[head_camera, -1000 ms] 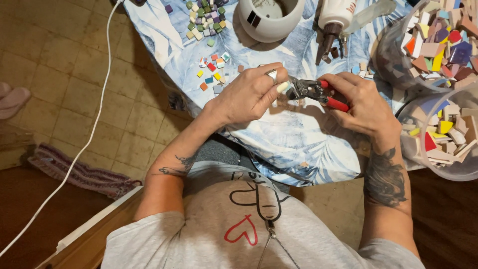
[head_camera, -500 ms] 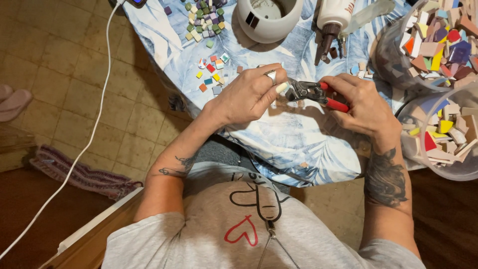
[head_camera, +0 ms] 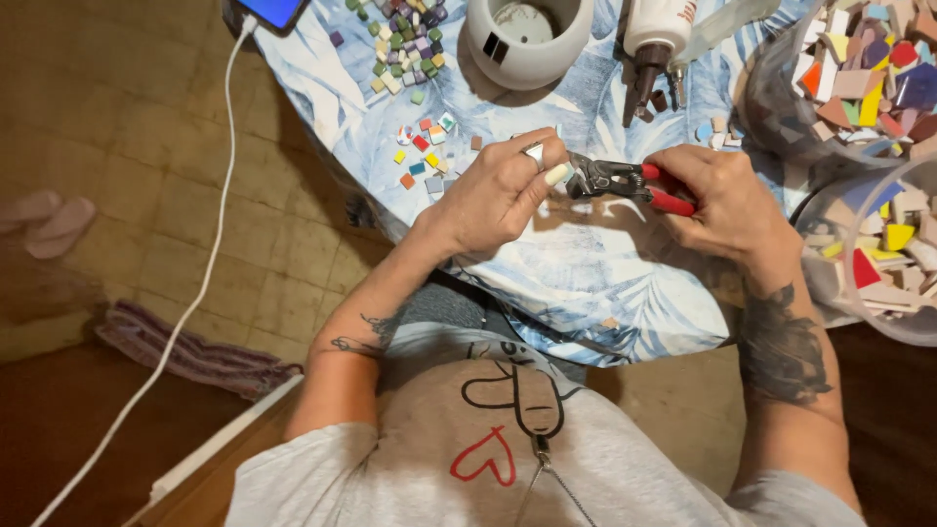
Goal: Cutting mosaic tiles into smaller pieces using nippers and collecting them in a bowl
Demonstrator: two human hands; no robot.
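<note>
Almost no displacement is recorded across the interval. The left hand [head_camera: 503, 190] is found marginally shifted toward 9 o'clock, with its fingertips [head_camera: 558, 174] kept against the nose of the red-handled nippers [head_camera: 625, 182]. The right hand [head_camera: 727, 200] is rotated very slightly on the handles. Whether a small piece has been altered between the fingertips cannot be determined.

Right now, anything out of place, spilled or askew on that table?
Nothing looks damaged. Small coloured square tiles lie loose on the blue leaf-print cloth, apart from the clear plastic tubs of tile pieces at the right. The right hand grips red-handled nippers; the left hand pinches something small at their jaws.
</note>
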